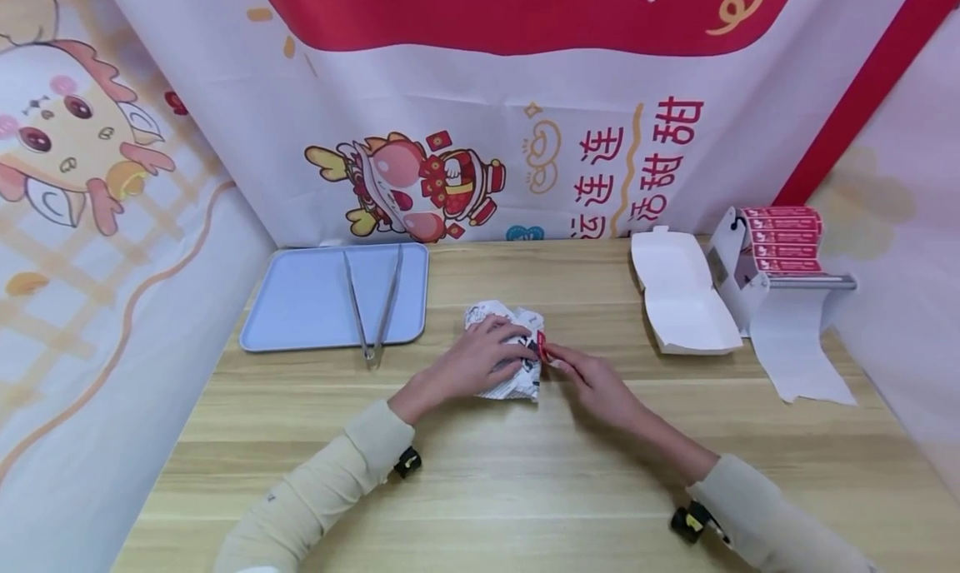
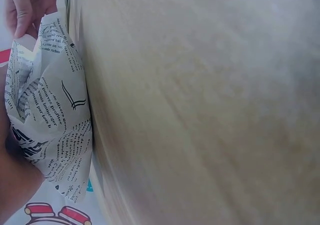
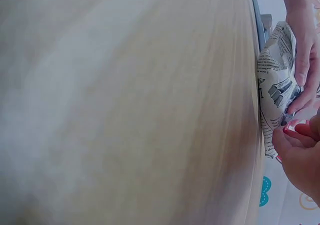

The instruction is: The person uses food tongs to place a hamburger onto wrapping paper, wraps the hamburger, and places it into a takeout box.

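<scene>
A package wrapped in white newsprint-patterned paper (image 1: 517, 387) lies near the middle of the wooden table, its edges folded and crumpled. My left hand (image 1: 486, 358) rests on top of it, fingers spread across the paper. From the right, my right hand (image 1: 596, 386) pinches a small red sticker (image 1: 542, 346) between thumb and fingers, at the package's right side. In the right wrist view, the sticker (image 3: 295, 126) lies close to the left fingertips and overlaps the printed paper (image 3: 274, 87). What the paper wraps is hidden.
A light blue tray (image 1: 300, 298) stands at the back left, with metal tongs (image 1: 390, 298) lying across its front rim. At the back right are an open white paper box (image 1: 686, 306) and a label dispenser (image 1: 731, 261) with a roll of red stickers (image 1: 786, 236) and trailing backing paper (image 1: 798, 348).
</scene>
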